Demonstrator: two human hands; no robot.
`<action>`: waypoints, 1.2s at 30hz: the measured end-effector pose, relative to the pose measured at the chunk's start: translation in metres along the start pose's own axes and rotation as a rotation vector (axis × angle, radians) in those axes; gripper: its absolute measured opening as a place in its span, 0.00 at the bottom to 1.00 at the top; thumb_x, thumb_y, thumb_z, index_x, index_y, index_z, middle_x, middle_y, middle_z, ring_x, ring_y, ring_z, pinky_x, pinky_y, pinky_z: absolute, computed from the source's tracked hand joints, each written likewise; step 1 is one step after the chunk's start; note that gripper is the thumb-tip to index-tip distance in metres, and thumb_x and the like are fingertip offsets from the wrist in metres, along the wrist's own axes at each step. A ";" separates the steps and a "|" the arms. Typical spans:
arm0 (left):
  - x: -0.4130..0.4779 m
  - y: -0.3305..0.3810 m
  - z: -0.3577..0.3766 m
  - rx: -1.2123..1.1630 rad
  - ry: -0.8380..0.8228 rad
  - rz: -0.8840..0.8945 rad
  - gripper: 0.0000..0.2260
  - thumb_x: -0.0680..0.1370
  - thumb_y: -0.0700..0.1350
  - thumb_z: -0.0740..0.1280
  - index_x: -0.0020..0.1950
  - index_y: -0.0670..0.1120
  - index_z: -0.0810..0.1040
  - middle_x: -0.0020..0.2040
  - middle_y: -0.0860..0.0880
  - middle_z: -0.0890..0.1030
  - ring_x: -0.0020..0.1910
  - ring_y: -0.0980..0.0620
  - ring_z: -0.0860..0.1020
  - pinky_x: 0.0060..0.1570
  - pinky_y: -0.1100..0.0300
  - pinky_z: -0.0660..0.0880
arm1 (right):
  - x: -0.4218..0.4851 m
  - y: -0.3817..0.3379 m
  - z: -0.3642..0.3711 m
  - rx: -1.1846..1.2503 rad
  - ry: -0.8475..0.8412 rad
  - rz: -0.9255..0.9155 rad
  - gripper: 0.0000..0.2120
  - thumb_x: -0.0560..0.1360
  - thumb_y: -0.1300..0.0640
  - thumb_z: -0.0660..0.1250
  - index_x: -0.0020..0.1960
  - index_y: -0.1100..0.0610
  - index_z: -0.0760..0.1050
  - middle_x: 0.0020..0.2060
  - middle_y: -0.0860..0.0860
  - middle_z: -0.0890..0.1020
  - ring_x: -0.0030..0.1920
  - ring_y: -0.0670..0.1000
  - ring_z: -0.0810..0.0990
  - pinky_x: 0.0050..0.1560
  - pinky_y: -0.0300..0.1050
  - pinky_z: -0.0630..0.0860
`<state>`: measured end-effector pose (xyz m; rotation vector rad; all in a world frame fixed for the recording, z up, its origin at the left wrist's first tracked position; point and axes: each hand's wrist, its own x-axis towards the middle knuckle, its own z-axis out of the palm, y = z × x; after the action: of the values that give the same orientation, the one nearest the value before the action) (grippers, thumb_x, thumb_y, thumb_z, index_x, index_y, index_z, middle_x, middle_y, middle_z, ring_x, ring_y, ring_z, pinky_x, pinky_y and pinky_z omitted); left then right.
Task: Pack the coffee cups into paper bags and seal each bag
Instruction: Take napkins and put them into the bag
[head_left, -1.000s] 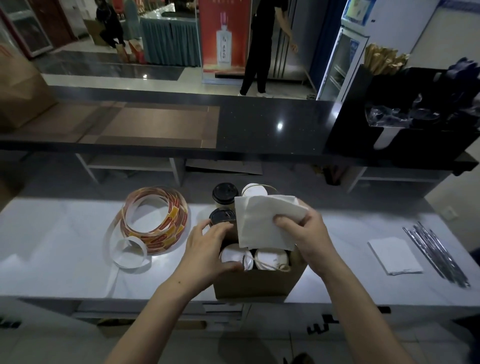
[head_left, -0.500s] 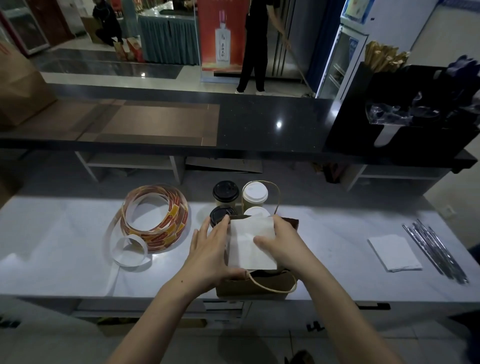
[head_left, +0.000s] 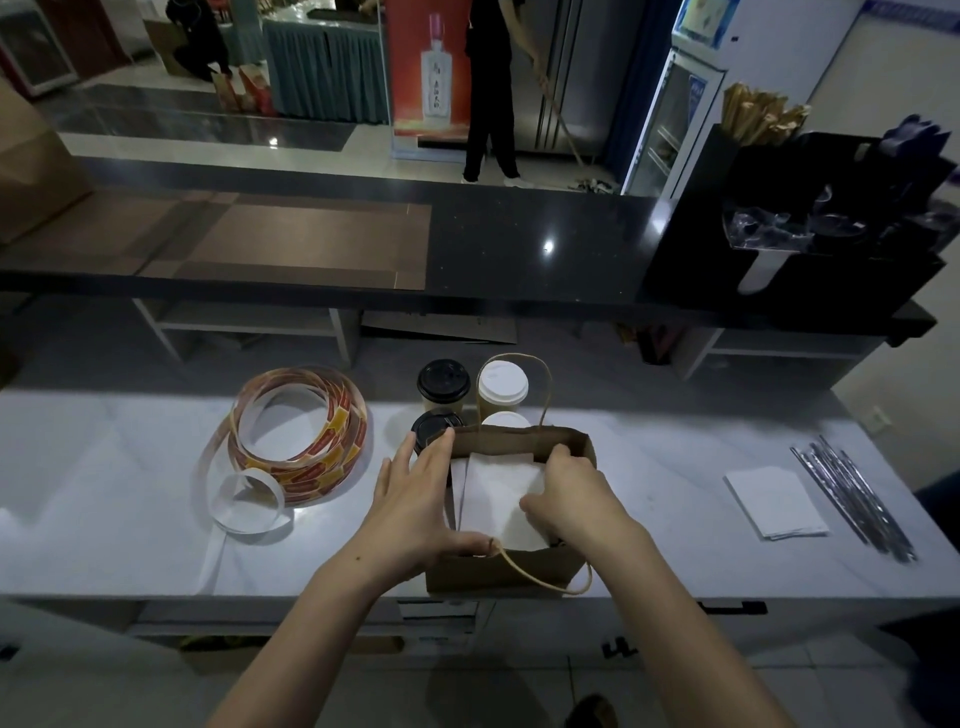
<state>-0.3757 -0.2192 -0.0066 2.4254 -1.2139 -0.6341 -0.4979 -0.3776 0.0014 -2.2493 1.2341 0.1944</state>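
Head cam: the paper bag (head_left: 498, 569) stands open. The left hand (head_left: 415, 499) lies along its left side, fingers straight, thumb on the near rim. The right hand (head_left: 571, 493) is in the bag's mouth, fingers curled onto a white napkin (head_left: 493, 493). Four lidded coffee cups (head_left: 443, 379) stand just behind the bag, and the sticker roll (head_left: 348, 431) is off to its left.

Brown paper bag (head_left: 506, 569) with tan cord handles, white napkin (head_left: 496, 496) inside it, 2 black lids (head_left: 443, 379) and 2 white lids (head_left: 503, 382) on beige cups behind, red, yellow and white patterned sticker roll (head_left: 301, 431) at left, pale marbled counter (head_left: 130, 478), silver straws (head_left: 852, 499) far right
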 end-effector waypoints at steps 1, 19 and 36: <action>0.000 0.000 0.000 -0.001 -0.001 -0.002 0.58 0.70 0.66 0.77 0.85 0.53 0.39 0.86 0.52 0.41 0.83 0.47 0.34 0.81 0.42 0.42 | -0.001 0.001 -0.001 -0.005 0.014 -0.015 0.27 0.80 0.55 0.71 0.75 0.57 0.66 0.47 0.49 0.75 0.43 0.48 0.77 0.31 0.34 0.69; 0.013 0.048 -0.023 -0.123 0.458 0.046 0.21 0.80 0.47 0.72 0.72 0.53 0.74 0.68 0.53 0.74 0.68 0.53 0.63 0.66 0.57 0.61 | 0.015 0.048 -0.065 0.698 0.279 -0.370 0.05 0.81 0.53 0.69 0.55 0.44 0.78 0.47 0.40 0.83 0.50 0.41 0.82 0.52 0.44 0.82; 0.110 0.249 0.003 -0.266 0.536 0.292 0.11 0.82 0.42 0.68 0.65 0.49 0.78 0.56 0.55 0.76 0.55 0.60 0.75 0.56 0.70 0.70 | 0.056 0.207 -0.165 0.840 0.348 -0.354 0.04 0.82 0.54 0.69 0.54 0.46 0.80 0.49 0.42 0.84 0.51 0.42 0.82 0.49 0.31 0.76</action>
<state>-0.4824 -0.4515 0.0887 1.9621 -1.1312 -0.0420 -0.6568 -0.5939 0.0341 -1.7206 0.8149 -0.7416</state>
